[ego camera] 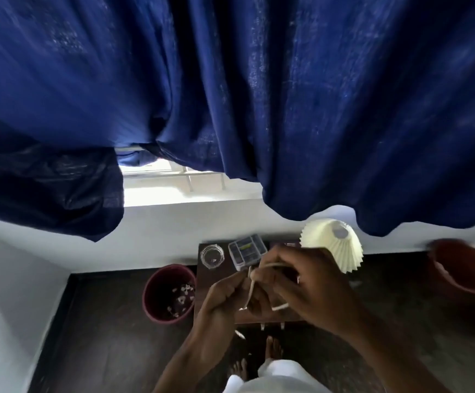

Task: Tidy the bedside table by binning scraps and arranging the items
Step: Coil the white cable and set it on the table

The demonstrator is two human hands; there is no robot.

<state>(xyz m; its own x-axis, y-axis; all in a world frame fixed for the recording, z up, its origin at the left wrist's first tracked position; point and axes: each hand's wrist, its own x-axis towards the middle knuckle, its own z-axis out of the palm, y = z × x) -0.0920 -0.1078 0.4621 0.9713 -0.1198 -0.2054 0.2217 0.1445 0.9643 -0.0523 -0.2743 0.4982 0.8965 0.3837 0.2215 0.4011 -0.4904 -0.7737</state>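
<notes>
Nearest: bare feet (273, 347) on dark floor (111, 336), small white scrap (240, 334) just ahead of toes.

Above that: grips white cord (251, 290) in both hands over front part of bedside table (205, 279). Pinches one strand in curled fingertips of left hand (225, 302). Wraps curled fingers of right hand (301, 282) round a loop of it, with a short stretch showing below the palm.

Left of table, on floor: maroon bin (164, 282), pale scraps (185, 290) inside.

Along table's back edge, left to right: glass ashtray (212, 256), clear compartment box (247, 251) just beside it, cream pleated lampshade (332, 245) at right corner.

Further right: red-brown bucket (460, 268), blurred.

Beyond: white wall (159, 239), bright window (179, 182), dark blue curtain (230, 95) hanging over most of it.
</notes>
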